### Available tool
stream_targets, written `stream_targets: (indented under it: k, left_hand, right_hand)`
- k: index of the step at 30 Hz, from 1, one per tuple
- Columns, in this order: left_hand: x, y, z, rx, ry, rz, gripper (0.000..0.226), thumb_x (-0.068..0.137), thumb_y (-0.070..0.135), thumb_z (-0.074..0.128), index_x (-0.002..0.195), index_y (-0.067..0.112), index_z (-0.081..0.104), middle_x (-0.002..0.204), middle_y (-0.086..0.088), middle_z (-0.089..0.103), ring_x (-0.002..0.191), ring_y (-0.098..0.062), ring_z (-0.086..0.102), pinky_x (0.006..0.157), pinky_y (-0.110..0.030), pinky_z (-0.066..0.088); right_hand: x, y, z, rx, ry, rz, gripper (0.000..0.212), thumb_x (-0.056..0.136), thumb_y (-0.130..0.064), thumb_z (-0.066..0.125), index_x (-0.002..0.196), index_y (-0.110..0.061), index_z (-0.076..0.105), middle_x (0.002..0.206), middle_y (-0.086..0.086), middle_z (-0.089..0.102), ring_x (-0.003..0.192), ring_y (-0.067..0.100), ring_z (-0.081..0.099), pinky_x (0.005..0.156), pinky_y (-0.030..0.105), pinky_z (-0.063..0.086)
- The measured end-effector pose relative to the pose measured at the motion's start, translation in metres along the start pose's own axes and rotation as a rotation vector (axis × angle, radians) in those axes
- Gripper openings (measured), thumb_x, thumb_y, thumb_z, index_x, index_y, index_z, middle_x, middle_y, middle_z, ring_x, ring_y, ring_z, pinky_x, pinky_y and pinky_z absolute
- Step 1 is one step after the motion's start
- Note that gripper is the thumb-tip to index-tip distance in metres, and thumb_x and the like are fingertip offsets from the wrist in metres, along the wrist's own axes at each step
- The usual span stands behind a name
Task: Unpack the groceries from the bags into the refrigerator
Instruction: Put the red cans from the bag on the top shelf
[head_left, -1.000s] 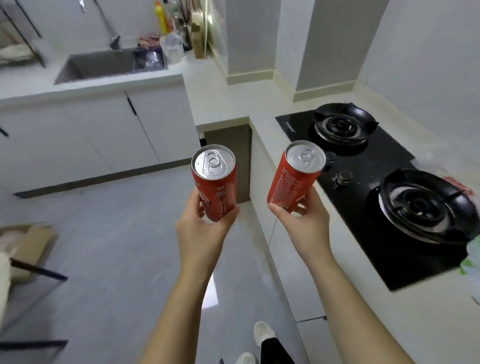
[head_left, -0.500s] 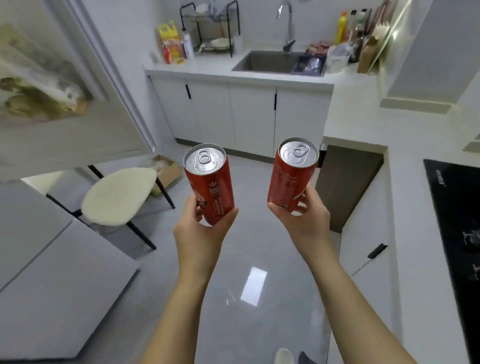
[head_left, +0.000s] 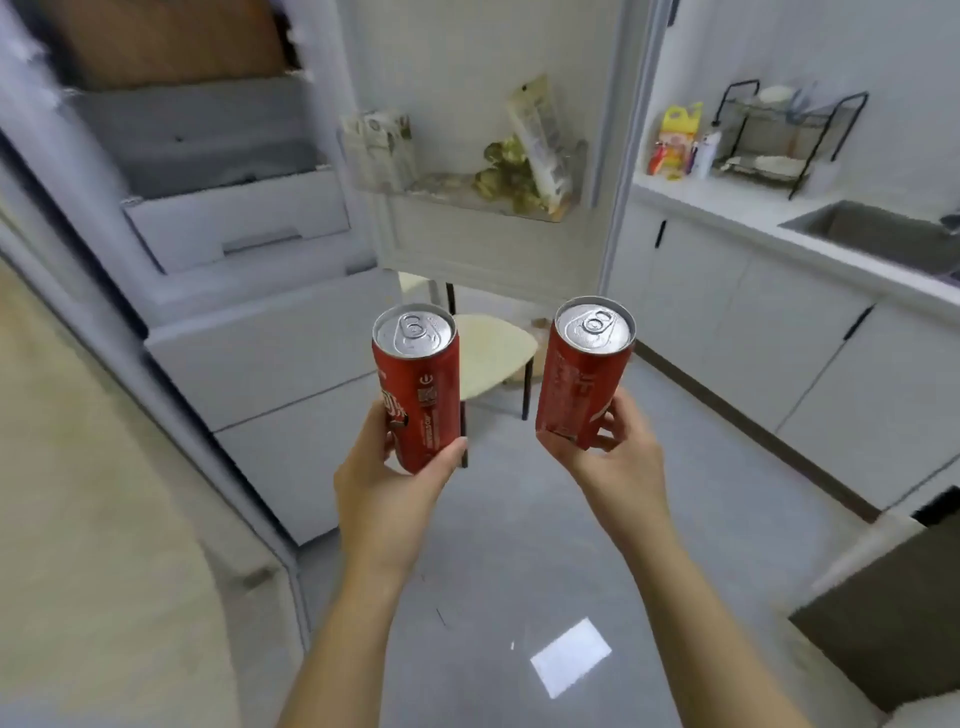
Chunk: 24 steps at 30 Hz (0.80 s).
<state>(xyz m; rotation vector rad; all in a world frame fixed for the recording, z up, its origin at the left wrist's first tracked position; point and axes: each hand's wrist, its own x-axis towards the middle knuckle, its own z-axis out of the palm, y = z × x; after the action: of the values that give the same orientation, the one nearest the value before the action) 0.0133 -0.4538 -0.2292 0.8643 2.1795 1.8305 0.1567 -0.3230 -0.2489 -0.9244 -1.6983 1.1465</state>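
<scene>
My left hand grips the lower part of a tall red soda can, held upright with its silver top toward me. My right hand holds a second red can the same way, a little to the right and slightly tilted. The white refrigerator stands ahead on the left with its upper compartment open, showing a pale drawer. Its open door faces me, and a door shelf carries packets and greenish food.
A cream-seated chair stands on the grey floor just behind the cans. White cabinets run along the right under a counter with a sink, a dish rack and bottles. A beige surface fills the left foreground.
The view has swung left from the stove and sink counter to the open refrigerator. Both hands keep the cans in the same grip in front of me.
</scene>
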Motion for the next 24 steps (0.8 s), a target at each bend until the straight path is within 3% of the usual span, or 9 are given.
stream_targets:
  k: [4, 9, 12, 15, 18, 21, 24]
  left_hand:
    - [-0.001, -0.005, -0.026, 0.032, 0.179, -0.020, 0.052, 0.070, 0.026, 0.085, 0.116, 0.034, 0.061, 0.092, 0.027, 0.067, 0.091, 0.014, 0.059, 0.069, 0.003, 0.040]
    - [-0.011, -0.003, -0.042, 0.095, 0.366, -0.049, 0.061, 0.068, 0.026, 0.086, 0.123, 0.028, 0.061, 0.096, 0.025, 0.067, 0.090, 0.016, 0.059, 0.082, -0.006, 0.047]
    - [-0.023, 0.000, -0.046, 0.130, 0.462, -0.063, 0.063, 0.068, 0.026, 0.086, 0.125, 0.027, 0.061, 0.092, 0.024, 0.068, 0.088, 0.017, 0.059, 0.073, 0.001, 0.042]
    - [-0.034, 0.003, -0.051, 0.117, 0.499, -0.065, 0.055, 0.069, 0.022, 0.085, 0.119, 0.026, 0.063, 0.087, 0.028, 0.068, 0.084, 0.012, 0.062, 0.068, 0.000, 0.042]
    - [-0.036, 0.013, -0.056, 0.111, 0.505, -0.037, 0.052, 0.070, 0.021, 0.085, 0.118, 0.025, 0.063, 0.089, 0.032, 0.066, 0.082, 0.012, 0.062, 0.067, -0.001, 0.043]
    - [-0.030, 0.026, -0.065, 0.092, 0.503, 0.010, 0.058, 0.070, 0.022, 0.085, 0.123, 0.026, 0.062, 0.089, 0.024, 0.070, 0.085, 0.010, 0.063, 0.069, 0.000, 0.042]
    - [-0.023, 0.042, -0.077, 0.092, 0.497, 0.077, 0.069, 0.069, 0.025, 0.085, 0.132, 0.031, 0.056, 0.103, 0.014, 0.070, 0.094, 0.004, 0.063, 0.079, -0.005, 0.046]
  right_hand:
    - [0.014, -0.014, 0.034, 0.038, -0.171, -0.061, 0.057, 0.072, -0.022, 0.086, 0.122, -0.031, 0.060, 0.100, -0.016, 0.068, 0.092, 0.005, 0.063, 0.074, 0.017, 0.053]
    - [0.025, -0.022, 0.060, 0.100, -0.350, -0.083, 0.054, 0.071, -0.021, 0.085, 0.119, -0.030, 0.062, 0.096, -0.016, 0.070, 0.090, 0.005, 0.065, 0.078, 0.020, 0.053]
    - [0.026, -0.023, 0.066, 0.114, -0.439, -0.106, 0.050, 0.070, -0.021, 0.085, 0.114, -0.032, 0.063, 0.095, -0.015, 0.070, 0.090, 0.007, 0.065, 0.079, 0.023, 0.052]
    - [0.023, -0.024, 0.067, 0.131, -0.495, -0.119, 0.048, 0.071, -0.018, 0.084, 0.112, -0.034, 0.064, 0.095, -0.014, 0.070, 0.090, 0.007, 0.064, 0.076, 0.018, 0.051]
    - [0.022, -0.031, 0.067, 0.143, -0.516, -0.151, 0.044, 0.071, -0.017, 0.083, 0.108, -0.033, 0.065, 0.092, -0.011, 0.069, 0.087, 0.011, 0.063, 0.075, 0.021, 0.052]
    - [0.024, -0.044, 0.070, 0.140, -0.531, -0.200, 0.047, 0.071, -0.016, 0.084, 0.111, -0.032, 0.065, 0.090, -0.013, 0.069, 0.087, 0.008, 0.063, 0.072, 0.018, 0.051]
    - [0.026, -0.066, 0.076, 0.148, -0.544, -0.257, 0.053, 0.070, -0.019, 0.084, 0.118, -0.030, 0.064, 0.093, -0.017, 0.070, 0.092, 0.005, 0.063, 0.074, 0.016, 0.051]
